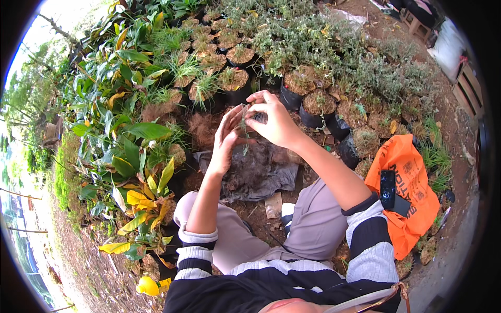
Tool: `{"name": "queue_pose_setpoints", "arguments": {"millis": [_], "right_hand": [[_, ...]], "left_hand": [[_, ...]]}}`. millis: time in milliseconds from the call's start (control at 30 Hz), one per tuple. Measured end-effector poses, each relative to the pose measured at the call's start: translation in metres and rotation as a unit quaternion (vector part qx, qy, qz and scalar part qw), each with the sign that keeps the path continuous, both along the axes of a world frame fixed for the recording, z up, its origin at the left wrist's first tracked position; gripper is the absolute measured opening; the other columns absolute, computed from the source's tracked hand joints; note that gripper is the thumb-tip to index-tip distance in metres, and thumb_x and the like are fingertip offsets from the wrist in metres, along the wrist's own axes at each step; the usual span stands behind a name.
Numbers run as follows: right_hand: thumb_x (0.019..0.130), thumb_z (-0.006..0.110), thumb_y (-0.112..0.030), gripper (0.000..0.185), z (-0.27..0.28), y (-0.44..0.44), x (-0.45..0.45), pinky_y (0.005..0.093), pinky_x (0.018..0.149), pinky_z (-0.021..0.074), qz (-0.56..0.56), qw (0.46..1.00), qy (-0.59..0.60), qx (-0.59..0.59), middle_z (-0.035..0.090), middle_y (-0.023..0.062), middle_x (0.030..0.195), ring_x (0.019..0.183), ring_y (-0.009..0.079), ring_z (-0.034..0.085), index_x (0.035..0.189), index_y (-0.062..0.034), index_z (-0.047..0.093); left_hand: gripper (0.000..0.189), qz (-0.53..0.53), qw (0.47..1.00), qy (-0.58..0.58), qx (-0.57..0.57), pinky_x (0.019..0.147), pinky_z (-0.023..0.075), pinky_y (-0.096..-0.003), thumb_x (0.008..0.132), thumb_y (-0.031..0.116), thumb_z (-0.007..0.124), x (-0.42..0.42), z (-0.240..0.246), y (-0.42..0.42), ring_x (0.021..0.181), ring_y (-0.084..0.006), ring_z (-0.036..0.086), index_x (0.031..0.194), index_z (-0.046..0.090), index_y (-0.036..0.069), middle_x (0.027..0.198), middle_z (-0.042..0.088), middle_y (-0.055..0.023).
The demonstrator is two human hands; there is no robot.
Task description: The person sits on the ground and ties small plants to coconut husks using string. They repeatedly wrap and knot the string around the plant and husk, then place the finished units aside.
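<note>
My left hand [228,135] and my right hand [276,123] meet in front of me at chest height. Between their fingertips they hold a thin green plant sprig [245,133], whose lower end hangs down. The exact grip on its top is partly hidden by the fingers. Below the hands, a dark plastic sheet [282,182] lies on the ground with a heap of brown fibre [250,164] on it. More reddish-brown fibre [203,129] lies to the left. Just beyond my hands stand black grow bags [236,94] topped with brown fibre.
Leafy plants [135,131] crowd the left side. Straggly greenery [313,43] covers further pots at the back. An orange bag [407,164] bearing writing lies right, with a smartphone [387,189] on it. A yellow bottle [148,286] is lower left; a wooden crate [467,92] stands far right.
</note>
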State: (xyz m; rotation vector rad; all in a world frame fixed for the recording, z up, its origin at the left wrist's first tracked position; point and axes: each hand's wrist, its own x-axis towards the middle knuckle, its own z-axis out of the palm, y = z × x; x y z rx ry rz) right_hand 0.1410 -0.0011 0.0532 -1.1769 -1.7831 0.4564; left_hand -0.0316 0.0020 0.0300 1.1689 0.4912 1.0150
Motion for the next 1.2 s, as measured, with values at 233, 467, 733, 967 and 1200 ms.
{"name": "queue_pose_setpoints", "arguments": {"millis": [233,467,733,967,1200], "right_hand": [[0.082,0.067,-0.01,0.015,0.005,0.007,0.018,0.0274,0.085,0.0452,0.05,0.972,0.141,-0.183,0.055,0.0046,0.108,0.093,0.0148,0.059,0.093,0.0,0.065],[0.09,0.056,-0.011,0.011,0.015,0.013,0.038,0.0241,0.079,0.0463,0.09,0.893,0.339,-0.283,0.065,0.0081,0.1,0.091,0.0133,0.062,0.098,-0.0041,0.058],[0.092,0.053,-0.017,0.009,0.019,0.012,0.038,0.024,0.074,0.0455,0.098,0.87,0.383,-0.294,0.067,0.0078,0.095,0.083,0.0117,0.062,0.093,-0.0081,0.056],[0.094,0.051,-0.017,0.011,0.017,0.007,0.032,0.0273,0.075,0.0484,0.156,0.873,0.348,-0.305,0.066,0.0105,0.093,0.082,0.0142,0.063,0.095,-0.0069,0.053],[0.093,0.055,-0.022,0.017,0.012,0.008,0.026,0.0234,0.069,0.0458,0.075,0.905,0.299,-0.294,0.065,0.0037,0.094,0.076,0.0092,0.058,0.102,-0.0076,0.055]], "left_hand": [[0.035,0.188,0.98,0.028,-0.067,0.079,0.0522,-0.0281,0.084,0.0,0.062,-0.003,-0.004,0.012,0.084,-0.0142,0.063,0.116,0.048,-0.001,0.096,0.065,-0.0117],[0.026,0.219,0.923,-0.199,-0.245,0.082,0.0534,-0.0346,0.086,0.007,0.061,-0.022,-0.022,0.029,0.089,-0.0161,0.061,0.11,0.05,0.008,0.104,0.061,-0.0061],[0.026,0.314,0.944,-0.03,-0.1,0.083,0.0473,-0.0278,0.088,0.008,0.059,-0.011,-0.021,0.03,0.092,-0.012,0.056,0.113,0.051,0.007,0.102,0.057,-0.0037],[0.021,0.209,0.948,0.179,0.157,0.089,0.0424,-0.028,0.084,0.009,0.063,0.003,-0.011,0.014,0.107,-0.0171,0.053,0.104,0.062,0.003,0.117,0.051,-0.0077],[0.009,0.14,0.987,0.062,0.056,0.089,0.0428,-0.0255,0.086,0.003,0.062,0.007,-0.018,0.011,0.101,-0.0111,0.054,0.092,0.063,-0.004,0.113,0.052,-0.0068]]}}
